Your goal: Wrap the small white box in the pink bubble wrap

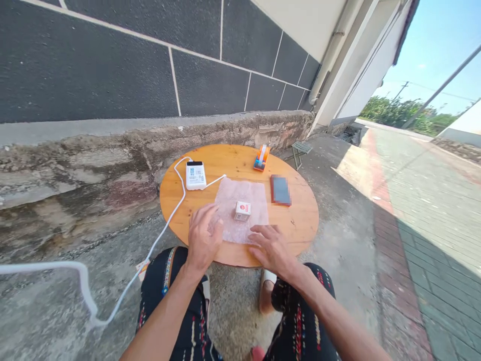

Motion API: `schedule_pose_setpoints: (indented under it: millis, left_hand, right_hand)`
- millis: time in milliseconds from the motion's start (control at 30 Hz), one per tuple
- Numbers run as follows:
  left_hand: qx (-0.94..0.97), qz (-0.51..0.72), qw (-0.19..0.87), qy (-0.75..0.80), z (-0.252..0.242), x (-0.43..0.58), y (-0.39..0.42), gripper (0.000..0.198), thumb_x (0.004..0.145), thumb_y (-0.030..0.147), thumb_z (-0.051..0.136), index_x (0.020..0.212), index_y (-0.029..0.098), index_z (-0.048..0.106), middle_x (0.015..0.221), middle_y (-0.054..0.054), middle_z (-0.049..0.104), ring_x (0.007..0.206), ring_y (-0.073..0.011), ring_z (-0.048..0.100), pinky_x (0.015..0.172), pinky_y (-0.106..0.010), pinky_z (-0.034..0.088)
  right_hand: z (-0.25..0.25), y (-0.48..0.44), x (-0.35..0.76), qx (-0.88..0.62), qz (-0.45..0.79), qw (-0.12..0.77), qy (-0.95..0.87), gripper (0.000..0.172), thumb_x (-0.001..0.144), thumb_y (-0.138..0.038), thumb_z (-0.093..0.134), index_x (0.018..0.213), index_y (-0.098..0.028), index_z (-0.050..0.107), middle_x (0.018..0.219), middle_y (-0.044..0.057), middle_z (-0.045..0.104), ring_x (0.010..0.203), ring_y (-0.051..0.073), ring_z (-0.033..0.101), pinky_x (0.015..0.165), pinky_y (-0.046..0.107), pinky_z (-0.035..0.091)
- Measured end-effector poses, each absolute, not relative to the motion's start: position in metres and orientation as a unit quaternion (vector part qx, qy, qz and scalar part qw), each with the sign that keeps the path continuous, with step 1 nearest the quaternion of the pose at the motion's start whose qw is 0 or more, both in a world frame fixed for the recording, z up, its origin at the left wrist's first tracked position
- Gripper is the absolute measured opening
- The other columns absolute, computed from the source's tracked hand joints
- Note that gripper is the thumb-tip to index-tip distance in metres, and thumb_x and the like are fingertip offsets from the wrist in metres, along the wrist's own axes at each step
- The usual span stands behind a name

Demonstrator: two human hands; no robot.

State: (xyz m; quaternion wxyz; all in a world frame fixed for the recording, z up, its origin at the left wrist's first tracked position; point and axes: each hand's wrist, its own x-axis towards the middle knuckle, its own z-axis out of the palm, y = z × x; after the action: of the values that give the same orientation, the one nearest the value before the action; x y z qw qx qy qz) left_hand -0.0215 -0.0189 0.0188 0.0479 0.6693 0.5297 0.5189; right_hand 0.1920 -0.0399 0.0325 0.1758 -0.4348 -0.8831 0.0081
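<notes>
A small white box with red print (242, 211) sits near the middle of a pinkish sheet that looks like bubble wrap (240, 189), spread flat on a round wooden table (300, 225). My left hand (205, 233) is at the sheet's left edge, fingers stretched and thumb apart, holding nothing. At the lower right corner of the sheet is my right hand (269, 245), fingers spread and also without anything in them. Both hands are close to the box but apart from it. Whether the fingertips press on the sheet I cannot tell.
An orange tape dispenser (261, 158) stands at the table's back. A dark flat rectangular object (280, 190), partly blurred, lies right of the sheet. At the left is a white power bank-like device (195, 176) with a white cable (165, 228). A folding stool (300, 150) stands behind.
</notes>
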Motion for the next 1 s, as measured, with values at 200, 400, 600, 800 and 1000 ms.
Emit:
schedule_pose_setpoints:
  millis: [200, 400, 600, 800, 1000]
  left_hand:
    - [0.719, 0.437, 0.028, 0.54, 0.015, -0.016, -0.057, 0.029, 0.084, 0.019, 0.049, 0.11, 0.021, 0.059, 0.122, -0.008, 0.057, 0.12, -0.0233, 0.049, 0.104, -0.042, 0.04]
    - [0.811, 0.315, 0.008, 0.493, 0.023, -0.008, -0.04, 0.062, 0.073, 0.018, 0.058, 0.134, 0.021, 0.043, 0.142, -0.009, 0.042, 0.135, -0.0274, 0.032, 0.111, -0.048, 0.028]
    - [0.812, 0.314, 0.064, 0.488, 0.041, -0.003, 0.004, 0.023, 0.073, 0.019, 0.06, 0.095, 0.022, 0.065, 0.129, -0.008, 0.056, 0.123, -0.0277, 0.047, 0.103, -0.047, 0.035]
    - [0.795, 0.326, 0.122, 0.497, 0.047, -0.006, 0.032, 0.007, 0.079, 0.02, 0.055, 0.077, 0.022, 0.062, 0.111, -0.003, 0.067, 0.107, -0.0223, 0.058, 0.096, -0.042, 0.041]
    - [0.797, 0.332, 0.108, 0.493, 0.041, -0.007, 0.03, 0.003, 0.077, 0.02, 0.061, 0.079, 0.021, 0.062, 0.119, -0.005, 0.062, 0.115, -0.0246, 0.053, 0.099, -0.045, 0.038]
  right_hand:
    - [0.027, -0.04, 0.178, -0.46, -0.095, 0.103, -0.877, 0.017, 0.091, -0.015, 0.045, 0.084, -0.016, 0.06, 0.096, 0.009, 0.064, 0.088, 0.022, 0.053, 0.082, 0.037, 0.033]
    - [0.035, -0.031, 0.183, -0.494, -0.053, 0.163, -0.852, 0.016, 0.089, -0.013, 0.046, 0.086, -0.015, 0.062, 0.095, 0.007, 0.066, 0.088, 0.019, 0.056, 0.08, 0.032, 0.032]
    - [0.056, -0.006, 0.188, -0.524, 0.007, 0.198, -0.828, 0.018, 0.089, -0.013, 0.046, 0.086, -0.015, 0.063, 0.093, 0.006, 0.067, 0.089, 0.017, 0.059, 0.077, 0.027, 0.033]
    - [0.063, 0.021, 0.192, -0.542, 0.046, 0.203, -0.814, 0.021, 0.089, -0.015, 0.044, 0.081, -0.015, 0.063, 0.085, 0.006, 0.067, 0.08, 0.016, 0.06, 0.071, 0.025, 0.035]
    - [0.077, 0.036, 0.207, -0.524, 0.17, 0.211, -0.808, 0.031, 0.094, -0.03, 0.04, 0.079, -0.016, 0.064, 0.076, 0.004, 0.066, 0.066, 0.014, 0.057, 0.061, 0.025, 0.037]
